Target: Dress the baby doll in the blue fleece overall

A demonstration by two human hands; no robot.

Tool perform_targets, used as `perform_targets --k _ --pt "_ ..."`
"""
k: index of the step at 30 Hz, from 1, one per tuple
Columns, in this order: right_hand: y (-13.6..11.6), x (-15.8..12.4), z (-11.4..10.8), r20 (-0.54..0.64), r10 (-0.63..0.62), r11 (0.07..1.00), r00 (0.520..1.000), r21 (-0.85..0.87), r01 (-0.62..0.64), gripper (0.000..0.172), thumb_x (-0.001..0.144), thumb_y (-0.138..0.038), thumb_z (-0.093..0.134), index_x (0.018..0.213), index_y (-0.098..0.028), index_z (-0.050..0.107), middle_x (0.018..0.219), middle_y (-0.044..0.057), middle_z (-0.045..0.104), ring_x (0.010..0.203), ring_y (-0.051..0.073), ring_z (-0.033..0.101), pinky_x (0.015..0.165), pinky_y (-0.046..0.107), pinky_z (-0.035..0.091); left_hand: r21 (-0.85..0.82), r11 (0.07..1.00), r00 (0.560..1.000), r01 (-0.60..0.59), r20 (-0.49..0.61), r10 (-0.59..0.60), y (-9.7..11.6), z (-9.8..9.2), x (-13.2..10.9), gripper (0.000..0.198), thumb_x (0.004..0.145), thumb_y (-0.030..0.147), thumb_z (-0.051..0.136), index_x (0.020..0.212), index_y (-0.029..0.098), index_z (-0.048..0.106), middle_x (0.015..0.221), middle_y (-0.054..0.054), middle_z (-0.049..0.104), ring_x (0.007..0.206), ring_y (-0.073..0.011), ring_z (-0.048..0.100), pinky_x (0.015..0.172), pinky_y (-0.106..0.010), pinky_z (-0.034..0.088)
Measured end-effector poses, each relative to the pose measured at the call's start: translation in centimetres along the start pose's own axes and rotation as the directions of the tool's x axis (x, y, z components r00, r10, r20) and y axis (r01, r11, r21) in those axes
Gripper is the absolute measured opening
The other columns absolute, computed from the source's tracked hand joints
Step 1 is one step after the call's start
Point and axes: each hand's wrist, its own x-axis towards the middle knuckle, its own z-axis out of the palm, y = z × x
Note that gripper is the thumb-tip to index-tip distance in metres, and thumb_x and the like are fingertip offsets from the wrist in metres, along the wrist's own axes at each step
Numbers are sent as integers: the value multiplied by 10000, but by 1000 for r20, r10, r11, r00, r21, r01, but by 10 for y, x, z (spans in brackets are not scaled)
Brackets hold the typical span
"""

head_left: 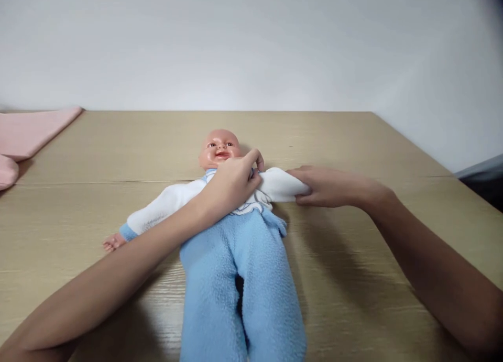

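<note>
1. I see a baby doll (220, 194) lying on its back along the middle of the wooden table (353, 142); its head points away from me and its legs run toward the bottom edge of the view.
2. The doll wears a fleece suit with a white top and white sleeves (165, 205); the trouser part is light blue (243, 283).
3. My left hand (233, 186) reaches across the doll's chest; its fingers are curled and pinch the white fabric at the shoulder, just below the doll's chin.
4. My right hand (326, 186) lies on the table beside the doll; it is closed around the end of the other white sleeve (281, 186), which stretches sideways.
5. The doll's bare hand (113, 242) sticks out of a blue cuff on the left; it rests on the table.
6. A folded pink cloth (27, 134) lies at the far left corner, well apart from the doll.
</note>
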Motion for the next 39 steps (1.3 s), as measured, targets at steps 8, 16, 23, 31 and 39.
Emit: perform_targets --k 8,16,23,31,39 --pt "-62 -35 34 -199 -231 960 952 -204 190 137 1060 -390 719 1150 -288 730 1196 106 771 1178 371 677 1080 531 501 45 999 999 -28 -34 29 -8 1 -2 230 1043 156 535 1232 205 656 791 -14 739 689 -213 665 651 -324 383" --pt "-34 -59 79 52 34 829 998 556 -58 232 1010 -480 759 968 -264 688 902 11 623 847 230 581 786 353 468 64 997 999 -34 -16 35 -8 4 -1 200 1068 148 565 1211 196 696 940 -60 813 815 -233 732 731 -338 436" --pt "-24 -26 97 -1 167 635 986 765 -107 325 914 -533 820 992 -289 620 905 -6 551 824 222 509 766 354 456 21 999 1000 -29 -3 29 -10 7 1 135 1096 175 580 1196 196 667 938 -54 809 807 -220 737 727 -326 458" --pt "-13 -43 117 -349 -113 990 930 42 136 48 1090 -300 612 1122 -268 625 1127 104 699 1073 321 635 995 494 480 263 965 1000 -12 18 8 1 4 -6 189 1137 183 560 1287 128 661 1188 -151 795 1029 -310 754 809 -390 498" --pt "-12 -43 115 -472 153 956 868 292 -9 155 1069 -377 703 1051 -286 578 874 -14 536 753 219 519 687 385 422 295 955 978 -3 -196 63 -9 -42 -8 203 1149 375 597 1195 198 684 1328 -162 700 1257 -360 656 1075 -500 551"
